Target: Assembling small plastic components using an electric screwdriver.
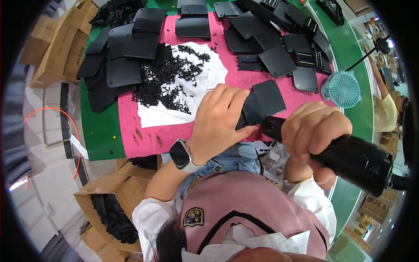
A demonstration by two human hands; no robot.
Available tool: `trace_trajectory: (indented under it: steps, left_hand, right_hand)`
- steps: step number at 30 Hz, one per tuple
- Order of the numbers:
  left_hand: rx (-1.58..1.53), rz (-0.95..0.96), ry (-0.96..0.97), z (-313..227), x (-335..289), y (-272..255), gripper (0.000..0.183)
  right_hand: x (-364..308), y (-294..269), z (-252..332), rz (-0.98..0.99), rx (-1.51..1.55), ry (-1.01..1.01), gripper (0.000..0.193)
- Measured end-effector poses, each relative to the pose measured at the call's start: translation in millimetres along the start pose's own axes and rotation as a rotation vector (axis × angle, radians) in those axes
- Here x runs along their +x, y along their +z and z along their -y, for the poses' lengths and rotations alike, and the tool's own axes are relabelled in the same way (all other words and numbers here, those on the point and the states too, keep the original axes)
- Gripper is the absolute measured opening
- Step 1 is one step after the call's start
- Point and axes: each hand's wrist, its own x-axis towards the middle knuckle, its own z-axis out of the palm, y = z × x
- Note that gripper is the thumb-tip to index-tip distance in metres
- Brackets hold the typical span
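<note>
My left hand (221, 114), with a watch on its wrist, grips a flat black plastic part (267, 99) near the front edge of the pink mat (128, 124). Its thumb lies along the near side of the part, and its fingers hide the left portion. Wrapped in my right hand (315, 131) is a black electric screwdriver (360, 162), its nose pointing left at the part's near edge. Whether the tip touches the part is hidden. Left of my hands, many small black screws (163, 78) lie heaped on a white cloth (150, 117).
Black plastic panels (139, 46) are stacked at the left, and more panels (277, 61) lie at the far right. A teal fan (342, 89) stands on the green table (102, 137) at the right. Cardboard boxes (104, 187) sit at the left. Another person (386, 107) is at the far right.
</note>
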Motion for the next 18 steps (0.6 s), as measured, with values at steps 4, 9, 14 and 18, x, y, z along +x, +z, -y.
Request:
trace_trajectory:
  steps: [4, 9, 14, 18]
  left_hand:
    - [0.001, -0.007, -0.007, -0.4, -1.8, 0.4, 0.061]
    - [-0.004, -0.033, 0.018, 0.3, -1.7, 0.8, 0.059]
    - [-0.007, -0.037, 0.019, 1.5, 0.5, 1.9, 0.058]
    - [-0.002, -0.035, 0.012, 2.0, -1.5, 2.2, 0.057]
  right_hand:
    - [3.6, 2.2, -0.6, 0.026, -0.026, 0.046, 0.035]
    - [5.5, -0.2, -1.4, 0.048, -0.003, 0.049, 0.036]
    - [6.6, -2.0, -1.3, 0.081, -0.033, 0.042, 0.037]
    - [7.5, -0.3, -4.1, 0.077, -0.019, 0.033, 0.037]
